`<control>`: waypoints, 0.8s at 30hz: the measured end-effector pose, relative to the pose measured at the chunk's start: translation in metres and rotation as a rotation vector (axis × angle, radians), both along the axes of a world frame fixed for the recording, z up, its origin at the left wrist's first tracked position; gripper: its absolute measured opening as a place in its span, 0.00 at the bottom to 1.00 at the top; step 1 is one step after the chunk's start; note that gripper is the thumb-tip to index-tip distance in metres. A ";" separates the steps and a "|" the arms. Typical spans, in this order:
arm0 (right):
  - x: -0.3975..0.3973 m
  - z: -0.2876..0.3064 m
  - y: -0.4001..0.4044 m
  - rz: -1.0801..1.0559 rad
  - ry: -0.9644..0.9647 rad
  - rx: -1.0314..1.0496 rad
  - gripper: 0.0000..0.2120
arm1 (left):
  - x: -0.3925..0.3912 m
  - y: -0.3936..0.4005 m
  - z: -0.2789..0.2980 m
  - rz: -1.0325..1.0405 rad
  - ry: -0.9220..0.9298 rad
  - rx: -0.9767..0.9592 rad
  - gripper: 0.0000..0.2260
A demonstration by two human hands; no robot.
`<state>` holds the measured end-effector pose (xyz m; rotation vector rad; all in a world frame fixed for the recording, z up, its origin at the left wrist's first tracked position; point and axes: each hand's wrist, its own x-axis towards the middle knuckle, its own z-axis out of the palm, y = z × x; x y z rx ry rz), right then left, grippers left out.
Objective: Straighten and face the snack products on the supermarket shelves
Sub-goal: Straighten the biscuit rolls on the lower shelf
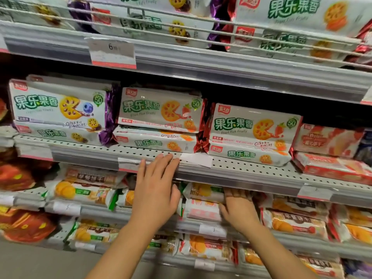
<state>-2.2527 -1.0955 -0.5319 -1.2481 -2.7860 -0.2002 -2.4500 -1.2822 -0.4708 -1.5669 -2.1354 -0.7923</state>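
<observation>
White price tag (112, 52) marked "6" clipped to upper shelf rail, above and left of the hands. Loose white paper slip (198, 159) on perforated shelf edge, just right of the left hand's fingertips. Grey floor (40, 262) lower left.

White packs with green lettering fill the middle shelf (221, 164), itself pale grey and dotted with rows of small holes. At its left edge, the blueberry pack (58, 103) shows a yellow biscuit, a blue berry and shiny purple foil ends. Just beside it, the strawberry pack (161, 110) carries an orange-yellow biscuit and red foil ends. At the right edge, the wafer pack (328, 140) is pink-red and white. The price tags (112, 53) are white with a red strip.
</observation>
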 end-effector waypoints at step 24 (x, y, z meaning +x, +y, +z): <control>-0.046 -0.051 -0.114 0.364 0.513 -0.115 0.31 | -0.035 -0.099 -0.146 -0.103 -1.527 0.322 0.26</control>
